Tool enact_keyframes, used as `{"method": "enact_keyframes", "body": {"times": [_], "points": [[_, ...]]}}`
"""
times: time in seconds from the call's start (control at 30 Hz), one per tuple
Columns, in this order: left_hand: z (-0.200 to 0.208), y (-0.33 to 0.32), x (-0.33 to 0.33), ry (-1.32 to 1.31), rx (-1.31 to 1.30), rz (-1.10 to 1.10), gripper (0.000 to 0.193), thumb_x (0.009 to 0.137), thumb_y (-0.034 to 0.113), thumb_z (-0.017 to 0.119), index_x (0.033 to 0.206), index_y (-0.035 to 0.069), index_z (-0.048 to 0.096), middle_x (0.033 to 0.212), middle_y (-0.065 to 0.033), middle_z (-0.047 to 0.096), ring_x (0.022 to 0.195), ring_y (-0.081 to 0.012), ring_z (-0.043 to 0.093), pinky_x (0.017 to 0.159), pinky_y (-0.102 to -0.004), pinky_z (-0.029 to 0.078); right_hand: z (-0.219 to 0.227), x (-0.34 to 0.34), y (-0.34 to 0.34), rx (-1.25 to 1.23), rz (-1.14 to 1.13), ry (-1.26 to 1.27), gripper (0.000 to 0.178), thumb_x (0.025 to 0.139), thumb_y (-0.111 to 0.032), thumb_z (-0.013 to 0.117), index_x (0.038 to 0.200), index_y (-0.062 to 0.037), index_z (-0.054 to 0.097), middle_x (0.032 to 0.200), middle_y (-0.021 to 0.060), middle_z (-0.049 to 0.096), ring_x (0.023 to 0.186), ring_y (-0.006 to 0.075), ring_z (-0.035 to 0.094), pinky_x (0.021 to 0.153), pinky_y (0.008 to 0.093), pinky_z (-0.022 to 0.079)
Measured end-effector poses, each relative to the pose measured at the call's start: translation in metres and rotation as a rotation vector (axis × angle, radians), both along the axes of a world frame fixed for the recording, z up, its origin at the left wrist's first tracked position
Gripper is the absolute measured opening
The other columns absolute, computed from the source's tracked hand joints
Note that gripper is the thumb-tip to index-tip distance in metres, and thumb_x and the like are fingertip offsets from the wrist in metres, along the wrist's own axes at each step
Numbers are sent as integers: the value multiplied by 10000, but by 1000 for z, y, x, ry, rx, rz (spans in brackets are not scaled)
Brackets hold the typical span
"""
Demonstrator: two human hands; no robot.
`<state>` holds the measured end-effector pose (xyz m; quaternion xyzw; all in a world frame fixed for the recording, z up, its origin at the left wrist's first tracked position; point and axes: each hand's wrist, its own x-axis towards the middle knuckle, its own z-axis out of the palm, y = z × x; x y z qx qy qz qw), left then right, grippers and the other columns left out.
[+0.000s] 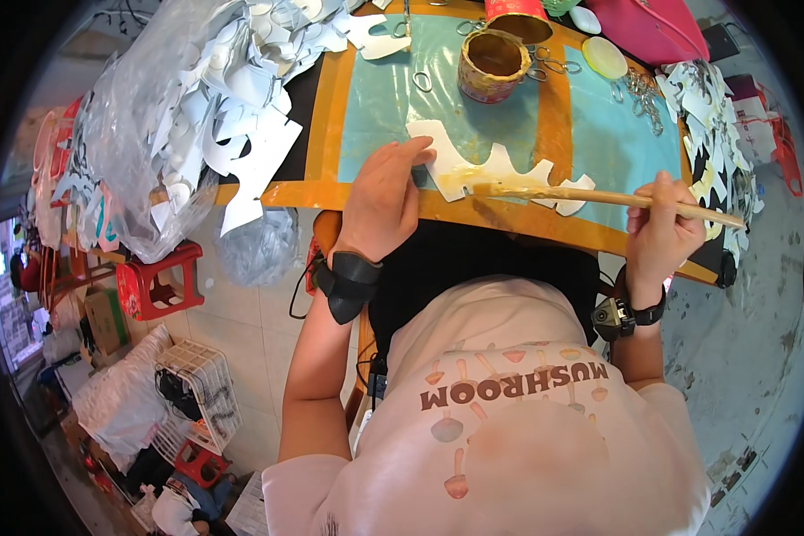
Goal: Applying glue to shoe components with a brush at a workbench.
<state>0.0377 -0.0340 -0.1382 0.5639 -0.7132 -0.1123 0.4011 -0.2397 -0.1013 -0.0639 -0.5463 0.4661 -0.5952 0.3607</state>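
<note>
A white scalloped cut-out sheet (487, 174), smeared with yellowish glue, lies near the table's front edge. My left hand (382, 198) holds its left end with the fingertips; part of the fingers' grip is hidden. In my right hand (667, 223) is a glue brush (590, 193) with a long pale wooden handle, pinched between thumb and fingers. The bristle end rests on the lower edge of the sheet. Behind the sheet stands an open pot of brown glue (493, 67), its rim crusted.
White cut-out pieces (268, 71) heap at the left beside a clear plastic bag (138, 134). More glue-stained pieces (706, 116) pile up at the right edge. Metal rings (422, 82), a yellow lid (605, 58) and a pink container (657, 27) lie at the back. A red stool (161, 281) stands left.
</note>
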Motion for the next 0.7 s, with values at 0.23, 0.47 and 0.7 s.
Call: {"method": "enact_keyframes", "body": {"times": [0.23,0.47,0.7], "points": [[1,1,0,32,13,-4,498,716,-121,482,1197,6,512,1015,-123,654,970,-360,568,958,-421,418,2,-10,-5,-49,-72,153,296,909,-65,575,626,-42,492,544,55,543,407,60,432,370,194,326],[1,-1,-1,7,3,3,477,751,-148,443,1192,15,523,1048,-121,653,961,-324,589,859,-359,459,-3,-3,-6,9,56,24,277,921,-90,573,656,-28,522,554,63,548,415,75,458,383,203,356],[2,1,-1,0,8,26,470,750,-150,442,1182,14,528,1048,-122,654,967,-329,588,866,-365,457,7,-16,-12,-77,-71,76,291,920,-91,567,640,-20,529,549,71,541,410,85,457,382,209,348]]}}
